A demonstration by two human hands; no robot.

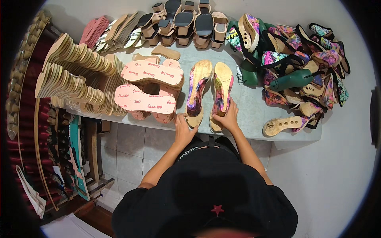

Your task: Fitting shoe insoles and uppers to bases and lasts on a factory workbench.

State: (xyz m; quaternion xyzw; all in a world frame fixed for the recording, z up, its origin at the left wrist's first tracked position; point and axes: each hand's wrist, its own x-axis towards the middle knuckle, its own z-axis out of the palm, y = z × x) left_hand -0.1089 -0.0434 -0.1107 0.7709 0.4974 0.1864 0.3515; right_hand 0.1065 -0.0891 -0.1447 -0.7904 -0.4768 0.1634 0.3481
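Observation:
Two unfinished shoes lie side by side before me, tan undersides up, with floral purple and pink fabric folded in along their edges. Against the near end of the left unfinished shoe (200, 71) rests my left hand (184, 130), fingers curled at its rim. My right hand (228, 117) grips the near end of the right unfinished shoe (223, 71), thumb on top and fingers along its outer side. Both shoes touch the grey table (242, 111). Just left of them stand stacked pink printed insoles (149, 99).
Rows of tan soles (79, 75) stand at the left. Finished block-heeled sandals (184, 20) line the back. At the right are piled floral shoes (325, 59) with green shoe lasts (291, 80) among them. A lone tan-soled shoe (279, 126) lies near the front edge.

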